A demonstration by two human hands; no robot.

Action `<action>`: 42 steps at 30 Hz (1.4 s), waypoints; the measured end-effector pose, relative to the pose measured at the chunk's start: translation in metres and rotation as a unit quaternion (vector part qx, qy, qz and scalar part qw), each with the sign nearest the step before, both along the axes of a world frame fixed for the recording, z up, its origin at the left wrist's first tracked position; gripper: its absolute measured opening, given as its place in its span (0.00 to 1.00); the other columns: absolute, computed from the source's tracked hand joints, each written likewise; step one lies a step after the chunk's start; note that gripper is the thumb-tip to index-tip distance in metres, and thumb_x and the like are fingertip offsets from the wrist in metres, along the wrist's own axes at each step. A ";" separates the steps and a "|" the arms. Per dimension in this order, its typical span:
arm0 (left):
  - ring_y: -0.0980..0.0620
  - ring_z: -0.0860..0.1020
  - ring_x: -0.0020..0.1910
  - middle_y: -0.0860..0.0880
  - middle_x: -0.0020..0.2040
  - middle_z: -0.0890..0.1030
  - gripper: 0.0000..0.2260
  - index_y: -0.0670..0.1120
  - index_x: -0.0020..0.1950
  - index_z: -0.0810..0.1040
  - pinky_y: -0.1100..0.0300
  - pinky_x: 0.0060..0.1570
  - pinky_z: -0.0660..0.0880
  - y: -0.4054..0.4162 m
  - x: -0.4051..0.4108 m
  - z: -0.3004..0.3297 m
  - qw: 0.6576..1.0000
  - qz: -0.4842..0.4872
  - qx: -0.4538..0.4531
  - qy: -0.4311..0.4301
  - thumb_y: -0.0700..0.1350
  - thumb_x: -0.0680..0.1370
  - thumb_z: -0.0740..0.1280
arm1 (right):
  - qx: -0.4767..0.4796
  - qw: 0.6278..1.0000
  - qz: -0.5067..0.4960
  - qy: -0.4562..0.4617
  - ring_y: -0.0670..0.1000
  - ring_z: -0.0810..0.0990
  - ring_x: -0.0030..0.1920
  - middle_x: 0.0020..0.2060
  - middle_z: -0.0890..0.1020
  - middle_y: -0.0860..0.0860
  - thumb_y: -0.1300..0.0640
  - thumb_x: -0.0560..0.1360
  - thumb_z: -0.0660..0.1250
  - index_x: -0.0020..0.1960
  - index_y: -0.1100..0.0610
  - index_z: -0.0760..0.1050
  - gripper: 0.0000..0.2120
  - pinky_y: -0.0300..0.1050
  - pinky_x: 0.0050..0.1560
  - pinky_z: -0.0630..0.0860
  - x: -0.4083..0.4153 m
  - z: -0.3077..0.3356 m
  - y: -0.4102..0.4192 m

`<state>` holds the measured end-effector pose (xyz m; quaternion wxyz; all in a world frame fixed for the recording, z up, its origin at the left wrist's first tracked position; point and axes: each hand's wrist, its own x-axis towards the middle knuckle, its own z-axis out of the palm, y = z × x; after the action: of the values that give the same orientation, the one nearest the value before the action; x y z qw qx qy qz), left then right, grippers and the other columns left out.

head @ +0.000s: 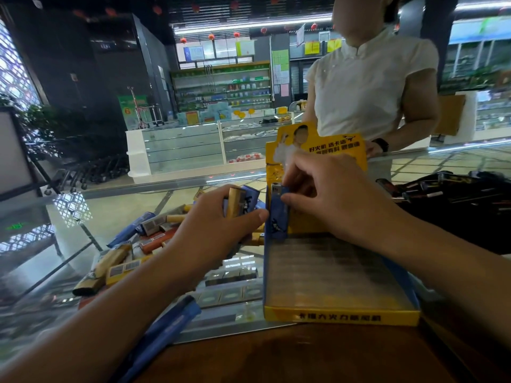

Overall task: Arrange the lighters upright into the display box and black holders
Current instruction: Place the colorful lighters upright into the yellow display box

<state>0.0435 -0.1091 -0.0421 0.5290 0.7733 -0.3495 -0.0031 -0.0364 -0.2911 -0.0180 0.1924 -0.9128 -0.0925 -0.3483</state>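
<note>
Right now my right hand (329, 194) pinches a blue lighter (278, 214) near its metal top, fingers and thumb closed on it, holding it upright at the far left corner of the display box (340, 316). Its lower end sits at the level of the box's ribbed insert, though I cannot tell whether it is fully seated in a slot. Apart from that one lighter, the visible slots hold nothing, so I judge the filling has barely begun. My left hand (218, 225), just left of the box, is wrapped around a small bunch of lighters (240, 201), a tan one and a blue one showing above my fingers, ready to feed across. Further left on the glass counter (116, 205) lies a loose heap of lighters (132, 247) in tan, blue and orange, all on their sides, and another blue one (166, 327) rests at the near edge. Far right sit the black holders (448, 189), blurred, so their contents are unclear. Next, I think, comes pressing this lighter straight down until it stands alone, then letting go without tipping it and taking the next from my left hand into the neighbouring slot. Someone in a white top (367, 87) stands across the counter.
</note>
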 end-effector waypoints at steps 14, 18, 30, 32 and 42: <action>0.51 0.75 0.28 0.47 0.31 0.80 0.07 0.46 0.42 0.79 0.55 0.32 0.75 0.000 -0.002 0.000 1.000 -0.020 0.006 0.005 0.48 0.77 0.71 | -0.037 0.999 -0.026 0.016 0.38 0.78 0.43 0.41 0.77 0.40 0.55 0.74 0.74 0.50 0.51 0.74 0.10 0.29 0.41 0.73 0.002 0.000 -0.003; 0.48 0.77 0.31 0.46 0.32 0.80 0.07 0.44 0.44 0.79 0.43 0.37 0.80 0.001 -0.003 0.003 1.000 -0.021 0.002 -0.002 0.47 0.77 0.71 | -0.020 0.999 -0.015 0.021 0.37 0.79 0.43 0.42 0.79 0.41 0.57 0.73 0.75 0.50 0.48 0.73 0.12 0.29 0.43 0.76 0.003 0.002 -0.004; 0.56 0.78 0.30 0.51 0.32 0.80 0.03 0.51 0.43 0.81 0.57 0.32 0.78 0.000 -0.005 0.001 0.999 -0.038 -0.006 -0.022 0.46 0.77 0.72 | -0.077 0.997 -0.025 0.003 0.34 0.72 0.41 0.44 0.72 0.39 0.57 0.74 0.73 0.50 0.49 0.79 0.07 0.25 0.40 0.66 0.007 -0.003 -0.002; 0.60 0.77 0.29 0.53 0.32 0.80 0.01 0.47 0.47 0.81 0.68 0.30 0.74 0.000 -0.007 0.002 0.998 -0.041 -0.012 -0.034 0.44 0.77 0.71 | -0.048 0.998 -0.014 -0.029 0.31 0.72 0.41 0.42 0.70 0.36 0.55 0.74 0.74 0.50 0.49 0.79 0.07 0.23 0.41 0.65 0.005 -0.003 -0.001; 0.56 0.80 0.36 0.52 0.38 0.82 0.05 0.54 0.48 0.78 0.67 0.36 0.75 0.003 -0.011 0.008 0.991 -0.053 -0.013 -0.119 0.44 0.76 0.71 | 0.067 0.993 0.098 0.022 0.44 0.81 0.41 0.46 0.81 0.42 0.49 0.75 0.70 0.60 0.44 0.77 0.14 0.36 0.40 0.78 -0.002 -0.001 0.015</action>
<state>0.0324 -0.1066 -0.0340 0.4931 0.7416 -0.4502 0.0653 -0.0384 -0.2756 -0.0194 0.2883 -0.8918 -0.1534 -0.3131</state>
